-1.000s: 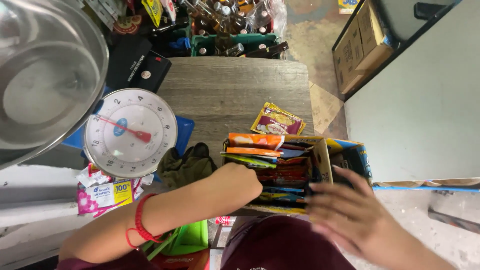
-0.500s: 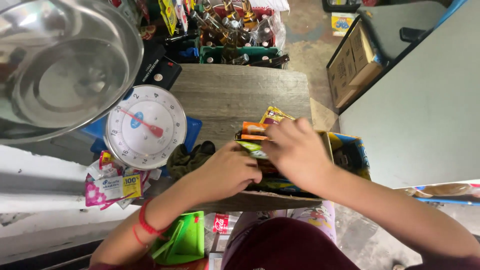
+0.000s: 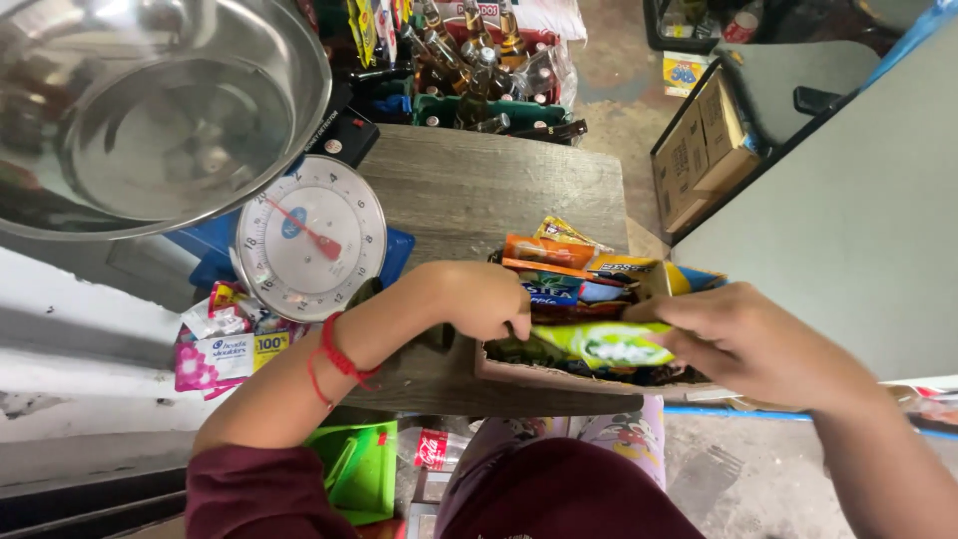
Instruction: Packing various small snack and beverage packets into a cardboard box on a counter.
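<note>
A cardboard box (image 3: 519,371) full of coloured snack sachets stands at the near edge of a grey wooden table (image 3: 479,190). My right hand (image 3: 743,339) pinches one end of a green and yellow sachet (image 3: 599,344), held flat over the box. My left hand (image 3: 484,297), with a red thread around its wrist, curls over the box's left edge and touches the same sachet's other end. Orange, blue and yellow packets (image 3: 554,265) stand upright in the box behind it.
A dial weighing scale (image 3: 309,240) with a large steel pan (image 3: 150,110) stands left of the box. Pink sachets (image 3: 225,339) lie beside it. Bottles in a crate (image 3: 479,70) sit beyond the table. Cardboard cartons (image 3: 699,150) are at the right, and a green dustpan (image 3: 364,469) is below.
My right hand moved from over the box's middle to its near right side and now holds a green sachet. The left hand stays at the box's left edge. The camera tilted slightly.
</note>
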